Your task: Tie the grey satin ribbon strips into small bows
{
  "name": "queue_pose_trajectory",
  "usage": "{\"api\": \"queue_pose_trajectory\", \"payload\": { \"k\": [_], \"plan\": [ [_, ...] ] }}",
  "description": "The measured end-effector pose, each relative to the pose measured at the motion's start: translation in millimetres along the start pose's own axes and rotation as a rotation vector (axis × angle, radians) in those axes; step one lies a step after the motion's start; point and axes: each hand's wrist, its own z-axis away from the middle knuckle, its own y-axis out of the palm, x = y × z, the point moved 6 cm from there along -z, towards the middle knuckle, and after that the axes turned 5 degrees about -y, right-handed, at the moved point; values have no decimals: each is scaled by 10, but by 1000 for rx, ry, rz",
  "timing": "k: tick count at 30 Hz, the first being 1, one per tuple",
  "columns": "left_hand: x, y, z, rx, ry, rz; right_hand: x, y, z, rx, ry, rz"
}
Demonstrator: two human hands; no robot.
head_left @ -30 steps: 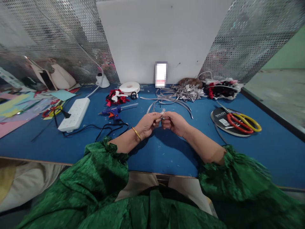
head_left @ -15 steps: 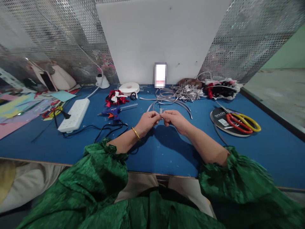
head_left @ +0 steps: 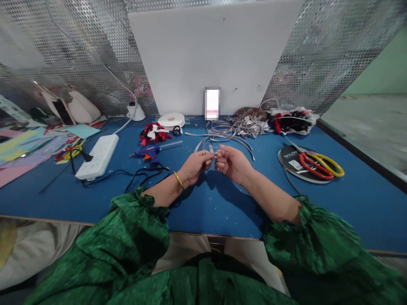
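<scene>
Right hand (head_left: 232, 164) slightly uncurled since earlier, hold indeterminate, left hand (head_left: 196, 166) (gold bangle (head_left: 178, 180) at wrist) pinching pale ribbon piece (head_left: 211, 148)

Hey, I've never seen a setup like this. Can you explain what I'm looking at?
There's no machine here, just a person's bare hands. The view comes from a camera worn on that person's head, looking forward and down at a blue table.

The left hand pinches a small pale strip. The right hand has its fingertips right beside it; whether they grip it too, I can't tell.

Left of the hands are a power strip and a glue gun. Beyond the hands lie grey ribbons and a white spool. To the right, scissors rest on a black disc.
</scene>
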Motion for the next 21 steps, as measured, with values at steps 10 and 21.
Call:
{"api": "queue_pose_trajectory", "payload": {
  "k": [10, 21],
  "plan": [
    [-72, -35, 17, -36, 90, -73, 116, -65, 15, -59, -22, 139],
    [-26, -93, -4, -99, 29, -100, 243, -134, 34, -196, -235, 411]
  ]
}}
